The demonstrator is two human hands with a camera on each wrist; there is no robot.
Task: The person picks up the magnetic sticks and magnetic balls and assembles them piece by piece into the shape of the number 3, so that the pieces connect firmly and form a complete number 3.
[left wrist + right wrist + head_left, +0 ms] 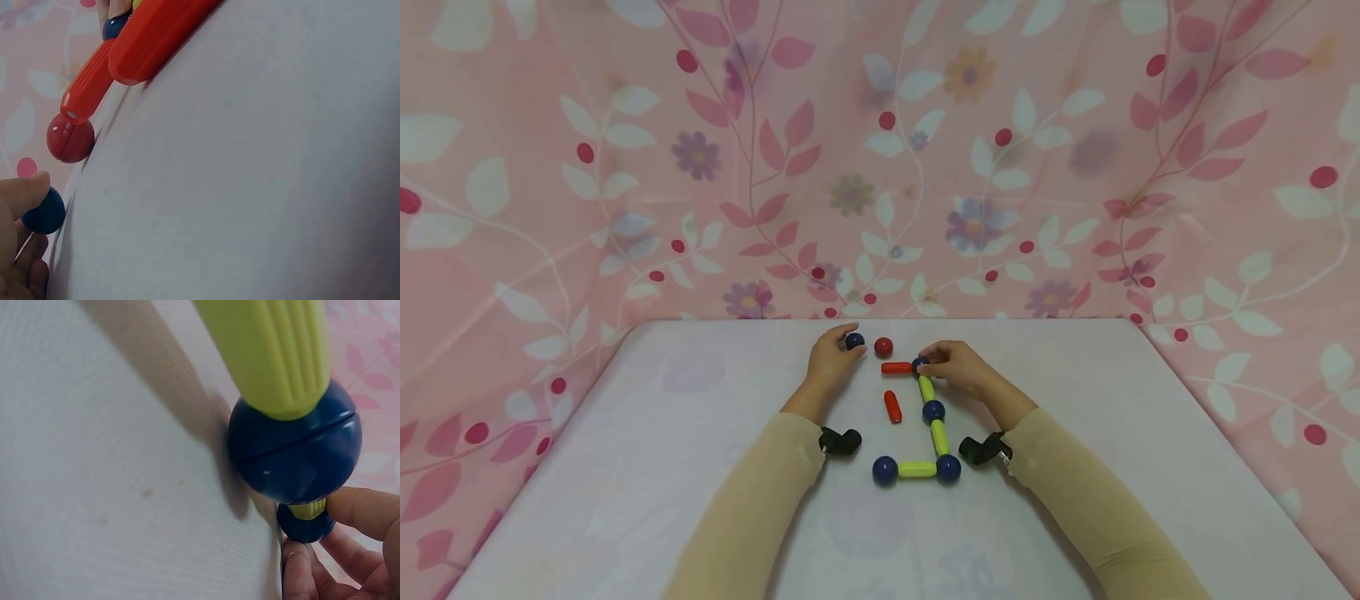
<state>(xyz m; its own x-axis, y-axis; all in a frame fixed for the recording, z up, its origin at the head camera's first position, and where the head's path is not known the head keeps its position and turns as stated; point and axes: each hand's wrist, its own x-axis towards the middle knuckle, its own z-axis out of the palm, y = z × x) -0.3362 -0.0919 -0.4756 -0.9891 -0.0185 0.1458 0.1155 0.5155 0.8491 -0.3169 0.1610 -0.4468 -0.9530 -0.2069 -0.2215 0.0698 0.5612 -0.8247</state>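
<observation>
Near the back of the table, my left hand [831, 357] holds a loose blue ball [45, 212] between thumb and fingers. A red ball [883, 347] sits just to its right. My right hand [961, 367] pinches the blue ball [919, 366] at the far end of a joined chain. From that ball a red rod [897, 368] points left towards the red ball, its free end bare. Yellow-green rods [940, 438] and blue balls [297, 447] run from it towards the front, then turn left. Another red rod [892, 407] lies loose inside the bend.
The pieces lie on a white-covered table [700, 517]. Behind it hangs a pink floral curtain [880, 167]. Black wrist cameras [840, 442] sit at both beige sleeves [748, 508]. The chain's front end is a blue ball [885, 471] between the forearms.
</observation>
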